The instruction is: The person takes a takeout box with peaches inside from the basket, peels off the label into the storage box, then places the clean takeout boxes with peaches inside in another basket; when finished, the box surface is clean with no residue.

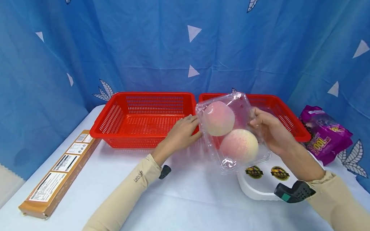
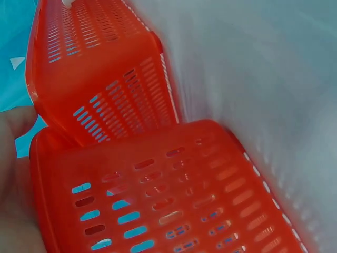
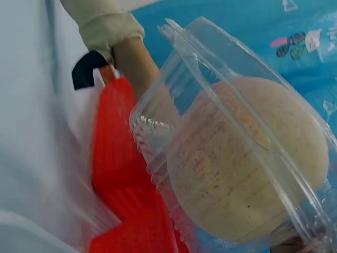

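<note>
My right hand (image 1: 270, 131) grips the right edge of a clear plastic clamshell box (image 1: 207, 141), which is tilted in the air. Two large pink and pale-yellow peaches (image 1: 218, 119) sit inside it; one peach (image 3: 247, 158) fills much of the right wrist view. My left hand (image 1: 182, 131) lies at the front right corner of the left red basket (image 1: 137, 140), fingers extended toward the clamshell's left edge. In the left wrist view, fingers (image 2: 21, 120) show right at a basket rim, not curled round anything.
A second red basket (image 1: 290, 120) stands behind the clamshell. At the right are a white container (image 1: 257, 188) with round stickers and a purple bag (image 1: 328, 141). A long brown box (image 1: 61, 171) with labels lies at the left. Blue curtain (image 1: 165, 37) hangs behind the white-covered table (image 1: 177, 209).
</note>
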`<state>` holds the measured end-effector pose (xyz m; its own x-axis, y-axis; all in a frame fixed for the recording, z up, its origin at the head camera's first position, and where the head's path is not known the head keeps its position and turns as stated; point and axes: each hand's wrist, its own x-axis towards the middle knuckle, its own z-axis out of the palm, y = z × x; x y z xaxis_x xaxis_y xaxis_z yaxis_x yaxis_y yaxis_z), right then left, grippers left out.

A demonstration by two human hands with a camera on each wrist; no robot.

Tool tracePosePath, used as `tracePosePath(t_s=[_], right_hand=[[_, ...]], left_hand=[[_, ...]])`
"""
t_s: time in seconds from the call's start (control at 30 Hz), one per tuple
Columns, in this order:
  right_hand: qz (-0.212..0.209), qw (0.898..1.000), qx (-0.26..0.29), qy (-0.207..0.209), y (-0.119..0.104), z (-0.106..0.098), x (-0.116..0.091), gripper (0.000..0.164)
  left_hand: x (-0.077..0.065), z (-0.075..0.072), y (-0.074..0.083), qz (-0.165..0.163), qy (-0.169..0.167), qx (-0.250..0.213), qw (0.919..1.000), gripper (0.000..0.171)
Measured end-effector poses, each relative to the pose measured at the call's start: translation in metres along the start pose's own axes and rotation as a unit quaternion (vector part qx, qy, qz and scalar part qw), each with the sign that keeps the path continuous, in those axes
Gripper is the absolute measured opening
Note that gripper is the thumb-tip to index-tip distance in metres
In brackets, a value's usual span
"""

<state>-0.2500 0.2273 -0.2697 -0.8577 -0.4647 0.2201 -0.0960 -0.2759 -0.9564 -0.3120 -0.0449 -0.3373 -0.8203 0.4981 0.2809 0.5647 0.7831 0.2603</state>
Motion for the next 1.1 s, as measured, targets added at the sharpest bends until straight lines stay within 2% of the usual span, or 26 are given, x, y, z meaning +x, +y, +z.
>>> tracePosePath(t_s=[0.13, 0.3, 0.4, 0.5, 0.73, 0.87, 0.97, 1.1], right_hand=[[-0.011, 0.999, 0.033, -0.032, -0.001, -0.016, 0.014, 0.029], [-0.007, 0.996, 0.074, -0.045, -0.005, -0.032, 0.028, 0.028], [0.011, 0.993, 0.118, -0.027, -0.007, -0.040, 0.035, 0.025], [0.031, 0.990, 0.134, 0.008, -0.008, -0.046, 0.040, 0.022], [0.058, 0.990, 0.081, 0.104, -0.011, -0.061, 0.057, 0.021], [0.093, 0.987, 0.060, 0.120, -0.014, -0.069, 0.067, 0.013], [0.114, 0.984, 0.068, 0.116, -0.013, -0.076, 0.075, 0.017], [0.139, 0.976, 0.102, 0.130, -0.010, -0.085, 0.085, 0.032]], left_hand=[[0.002, 0.002, 0.001, -0.016, -0.023, 0.001, 0.9996, 0.058], [0.001, 0.003, 0.001, -0.011, -0.021, 0.016, 0.9996, 0.057], [0.000, 0.004, 0.001, -0.006, -0.017, 0.027, 0.9995, 0.058], [-0.001, 0.005, 0.000, -0.007, -0.016, 0.029, 0.9994, 0.058], [-0.001, 0.006, -0.001, -0.012, -0.015, 0.028, 0.9994, 0.058], [-0.002, 0.006, -0.001, -0.013, -0.017, 0.032, 0.9993, 0.058], [-0.002, 0.006, -0.001, -0.015, -0.020, 0.034, 0.9991, 0.058], [-0.003, 0.005, -0.001, -0.015, -0.021, 0.033, 0.9991, 0.058]])
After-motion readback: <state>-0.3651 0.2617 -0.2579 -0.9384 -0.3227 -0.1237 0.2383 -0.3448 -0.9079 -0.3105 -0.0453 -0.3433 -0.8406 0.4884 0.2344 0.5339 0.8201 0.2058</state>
